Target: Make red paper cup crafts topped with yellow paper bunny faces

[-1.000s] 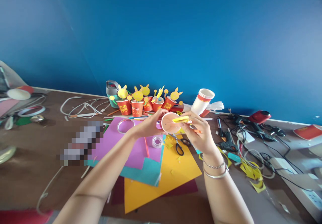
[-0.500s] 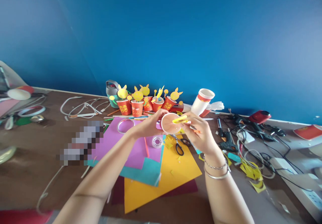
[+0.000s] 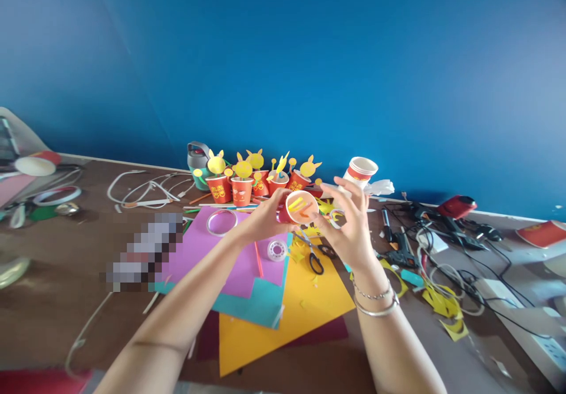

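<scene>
My left hand is wrapped round a red paper cup, its white mouth tilted toward me. Inside the cup lie a yellow strip and an orange strip. To the right of the cup, my right hand is open with its fingers spread, the thumb close to the rim; whether it touches is hard to tell. Behind them stand several red paper cups with yellow eared paper heads. A stack of white and red paper cups rises behind my right hand.
Purple sheets, a teal sheet and a yellow sheet lie below my hands. On them are scissors, a tape roll and a larger ring. Glue guns and tangled cables sit at right.
My right hand has let go of the yellow and orange strips, which now lie in the cup. Its fingers have spread. The cup in my left hand has shifted slightly up.
</scene>
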Demonstrator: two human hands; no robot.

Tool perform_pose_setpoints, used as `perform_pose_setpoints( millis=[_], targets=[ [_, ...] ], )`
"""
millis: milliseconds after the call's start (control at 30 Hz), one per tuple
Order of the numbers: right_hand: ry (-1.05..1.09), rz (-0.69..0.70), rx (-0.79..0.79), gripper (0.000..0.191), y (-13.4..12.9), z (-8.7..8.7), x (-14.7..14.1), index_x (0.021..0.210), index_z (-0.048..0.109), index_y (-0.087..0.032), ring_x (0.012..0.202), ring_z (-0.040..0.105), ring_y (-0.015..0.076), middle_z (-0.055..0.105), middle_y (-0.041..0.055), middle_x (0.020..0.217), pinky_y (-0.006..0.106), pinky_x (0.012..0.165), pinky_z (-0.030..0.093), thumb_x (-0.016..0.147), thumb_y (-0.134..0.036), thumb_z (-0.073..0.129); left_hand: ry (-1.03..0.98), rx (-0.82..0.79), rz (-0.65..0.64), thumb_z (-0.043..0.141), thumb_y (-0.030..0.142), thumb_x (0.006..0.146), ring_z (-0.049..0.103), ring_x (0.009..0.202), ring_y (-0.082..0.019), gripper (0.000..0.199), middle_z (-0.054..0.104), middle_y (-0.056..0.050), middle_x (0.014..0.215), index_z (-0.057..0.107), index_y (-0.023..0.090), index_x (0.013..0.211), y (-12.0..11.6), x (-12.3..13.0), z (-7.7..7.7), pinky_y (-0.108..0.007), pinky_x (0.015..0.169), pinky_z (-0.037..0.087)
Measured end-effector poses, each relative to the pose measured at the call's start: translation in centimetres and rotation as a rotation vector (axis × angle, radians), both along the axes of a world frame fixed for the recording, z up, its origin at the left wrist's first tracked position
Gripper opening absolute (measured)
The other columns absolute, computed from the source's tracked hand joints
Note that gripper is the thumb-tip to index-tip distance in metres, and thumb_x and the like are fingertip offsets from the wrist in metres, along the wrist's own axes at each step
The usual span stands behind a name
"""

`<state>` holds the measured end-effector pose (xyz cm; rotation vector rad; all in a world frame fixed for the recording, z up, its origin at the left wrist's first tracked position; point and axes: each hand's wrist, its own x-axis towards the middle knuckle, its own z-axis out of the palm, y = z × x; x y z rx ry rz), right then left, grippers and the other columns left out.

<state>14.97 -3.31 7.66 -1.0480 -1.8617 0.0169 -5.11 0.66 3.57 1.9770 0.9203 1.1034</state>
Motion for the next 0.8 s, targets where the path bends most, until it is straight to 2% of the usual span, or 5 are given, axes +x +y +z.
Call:
perform_pose_setpoints(
  millis=[167,367,467,567,800],
  targets=[
    [0.026,-0.074,0.112,0.012,-0.4,-0.2,-1.0,0.095,0.07,-0.029,0.128,0.04,0.0329,0.045,0.0064,0.137,0.058,0.104,0.032,0.085,-0.03,0.064,0.076,0.101,0.187,0.077,0.038,0.069,0.065,0.097,-0.025,0.056,0.062,-0.008,0.109,0.044,0.022,0.112,-0.5,1.3,0.0,-0.037,0.079,0.052],
    [0.04,-0.151,0.154,0.018,-0.3,-1.4,-2.3,0.101,0.068,-0.029,0.133,0.034,0.0351,0.04,0.0068,0.143,0.06,0.106,0.029,0.085,-0.028,0.063,0.187,0.174,0.353,0.07,0.034,0.073,0.065,0.097,-0.029,0.05,0.062,-0.01,0.107,0.04,0.021,0.111,-1.8,3.1,-0.2,-0.041,0.08,0.05],
    [0.104,-0.186,0.168,0.027,-0.1,-1.7,-2.3,0.113,0.064,-0.027,0.133,0.034,0.0343,0.039,0.0102,0.143,0.059,0.107,0.027,0.085,-0.028,0.061,0.203,0.204,0.361,0.071,0.03,0.07,0.063,0.1,-0.03,0.052,0.062,-0.011,0.106,0.04,0.02,0.11,-1.9,3.4,-0.4,-0.043,0.082,0.049],
    [0.143,-0.151,0.107,0.024,0.2,-1.6,-2.0,0.109,0.065,-0.025,0.13,0.037,0.0329,0.045,0.0113,0.139,0.057,0.106,0.03,0.086,-0.03,0.061,0.193,0.162,0.333,0.073,0.026,0.067,0.064,0.096,-0.028,0.052,0.062,-0.01,0.105,0.041,0.02,0.108,-1.9,3.3,-0.2,-0.041,0.081,0.05],
    [0.265,0.027,-0.177,0.018,0.7,-0.8,-1.2,0.094,0.064,-0.024,0.095,0.062,0.024,0.069,0.0053,0.095,0.044,0.088,0.046,0.079,-0.033,0.068,0.237,0.137,0.256,0.078,0.028,0.062,0.062,0.102,-0.028,0.057,0.062,-0.006,0.106,0.045,0.024,0.108,-2.1,3.3,0.5,-0.044,0.091,0.046]
  ],
)
